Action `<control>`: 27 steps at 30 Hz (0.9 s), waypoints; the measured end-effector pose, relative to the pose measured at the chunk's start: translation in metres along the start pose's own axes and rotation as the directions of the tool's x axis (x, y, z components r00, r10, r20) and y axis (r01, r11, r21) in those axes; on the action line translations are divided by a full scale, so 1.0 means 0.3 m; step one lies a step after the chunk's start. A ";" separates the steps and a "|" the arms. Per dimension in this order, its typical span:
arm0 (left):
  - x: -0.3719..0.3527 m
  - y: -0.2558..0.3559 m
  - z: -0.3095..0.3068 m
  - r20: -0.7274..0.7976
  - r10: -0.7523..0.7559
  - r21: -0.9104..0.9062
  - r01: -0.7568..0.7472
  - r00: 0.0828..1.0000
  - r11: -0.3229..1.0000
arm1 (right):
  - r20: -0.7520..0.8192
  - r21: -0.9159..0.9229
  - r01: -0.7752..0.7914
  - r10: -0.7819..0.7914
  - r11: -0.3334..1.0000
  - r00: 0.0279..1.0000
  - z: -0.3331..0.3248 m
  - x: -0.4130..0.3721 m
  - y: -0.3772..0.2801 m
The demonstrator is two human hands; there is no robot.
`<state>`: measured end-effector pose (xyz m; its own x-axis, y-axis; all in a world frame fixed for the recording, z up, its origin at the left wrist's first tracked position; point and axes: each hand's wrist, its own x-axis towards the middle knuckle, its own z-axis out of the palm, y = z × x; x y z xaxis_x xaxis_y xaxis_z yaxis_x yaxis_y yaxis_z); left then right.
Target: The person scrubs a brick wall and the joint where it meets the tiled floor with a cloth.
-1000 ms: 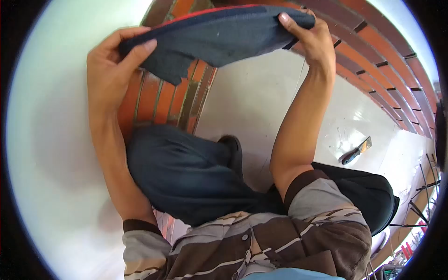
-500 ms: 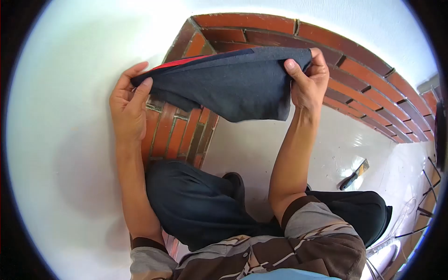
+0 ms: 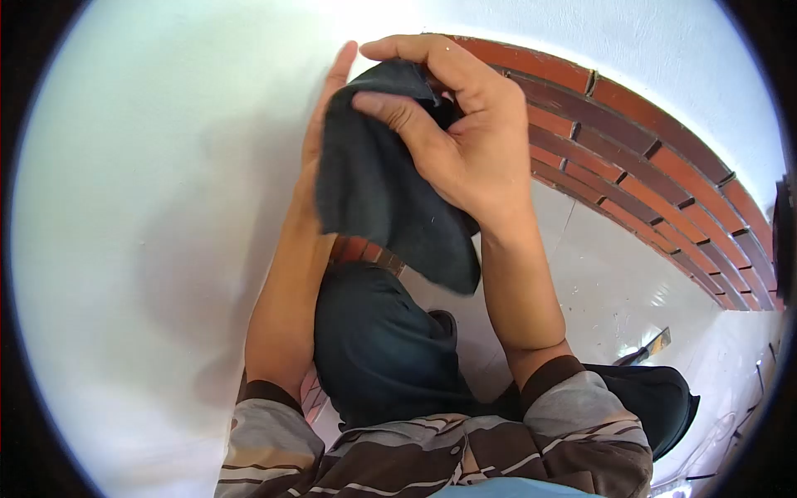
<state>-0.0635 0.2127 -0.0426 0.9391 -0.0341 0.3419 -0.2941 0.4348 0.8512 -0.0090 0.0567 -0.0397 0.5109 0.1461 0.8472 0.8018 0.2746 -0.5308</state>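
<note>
A dark grey-black cloth (image 3: 382,183) hangs folded between my two hands, its loose lower corner falling towards my knee. My right hand (image 3: 477,137) grips the cloth near its top, thumb laid across the front and the other fingers curled over the upper edge. Behind the cloth's left side is my left hand (image 3: 324,116), closed on it as far as can be made out. One of its fingers points up past the edge; its thumb and most of its palm are hidden.
A red-brown brick-faced strip (image 3: 618,137) curves along the wall to the right. A scraper (image 3: 647,347) lies on the pale tiled floor (image 3: 598,274) by my right knee, partly covered. The white wall (image 3: 166,207) is close on my left.
My hands were apart, with the cloth stretched between them and a red strip showing. Now my right hand has come across to the left hand, folding the cloth; the red is out of sight.
</note>
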 end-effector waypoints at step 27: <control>-0.030 0.014 0.099 0.285 0.085 0.902 -0.297 0.955 0.313 | -0.373 0.108 -0.300 0.318 0.948 0.872 -0.050 -0.085 0.119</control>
<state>-0.0785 0.1883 -0.0302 0.8209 -0.2517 0.5127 -0.5313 -0.6658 0.5238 0.0113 0.0486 -0.0807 0.8158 -0.1394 0.5613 0.5736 0.3187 -0.7546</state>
